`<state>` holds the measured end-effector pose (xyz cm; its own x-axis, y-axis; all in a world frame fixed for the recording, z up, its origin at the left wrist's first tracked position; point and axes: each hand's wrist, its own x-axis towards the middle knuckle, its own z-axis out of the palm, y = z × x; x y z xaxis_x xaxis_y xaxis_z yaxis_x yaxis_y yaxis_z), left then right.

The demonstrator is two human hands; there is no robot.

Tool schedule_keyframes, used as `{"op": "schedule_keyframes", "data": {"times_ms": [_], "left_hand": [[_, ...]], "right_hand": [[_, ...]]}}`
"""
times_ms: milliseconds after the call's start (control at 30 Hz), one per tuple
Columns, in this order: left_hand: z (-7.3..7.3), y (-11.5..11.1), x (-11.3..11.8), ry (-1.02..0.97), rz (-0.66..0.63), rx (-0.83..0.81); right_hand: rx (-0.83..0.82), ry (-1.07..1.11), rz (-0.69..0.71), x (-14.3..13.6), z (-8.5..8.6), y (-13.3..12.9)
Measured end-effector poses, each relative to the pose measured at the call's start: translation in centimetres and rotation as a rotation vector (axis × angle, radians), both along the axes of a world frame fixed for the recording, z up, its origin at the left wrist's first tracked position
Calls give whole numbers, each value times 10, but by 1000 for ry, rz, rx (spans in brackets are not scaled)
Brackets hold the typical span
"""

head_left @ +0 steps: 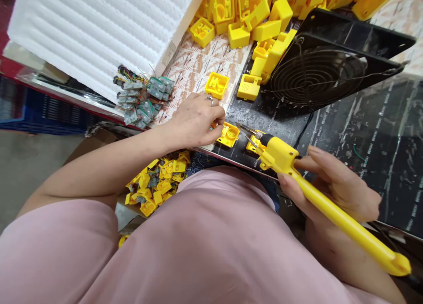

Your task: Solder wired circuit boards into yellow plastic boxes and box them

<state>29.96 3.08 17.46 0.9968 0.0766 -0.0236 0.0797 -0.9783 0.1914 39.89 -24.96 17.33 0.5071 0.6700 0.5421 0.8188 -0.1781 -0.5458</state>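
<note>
My right hand point(337, 185) is wrapped around a yellow soldering gun point(280, 154), whose metal tip points left over the bench edge. Curled fingers of my left hand point(198, 119) grip the left side of a small yellow plastic casing point(228, 135) with a round grille inside. Part of that casing is hidden under the fingers. A second yellow casing point(254, 142) lies just below the soldering gun's tip. Beyond my left knuckles sits an open yellow box-shaped casing point(217, 84). A pile of small green circuit boards with wires point(142, 99) lies left of my left hand.
A black fan with a wire guard point(317, 75) stands at the right rear, its cable on the black mat point(363, 132). Yellow housings point(244, 17) are heaped behind. White foam point(99, 26) lies at the left rear. A box of yellow parts point(158, 180) is below the bench edge.
</note>
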Motion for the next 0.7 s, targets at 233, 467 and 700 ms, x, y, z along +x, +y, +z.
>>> {"op": "schedule_keyframes", "data": {"times_ms": [233,467,700], "left_hand": [[4,12,-10,-31,-20,-279],[13,14,-4,165,-129,-159],[18,15,2,231,-182,-123]], "right_hand": [[86,-28,140,21,-13,-10],[13,51,362,20,-4,-5],[-40,18,411,18,4,1]]}}
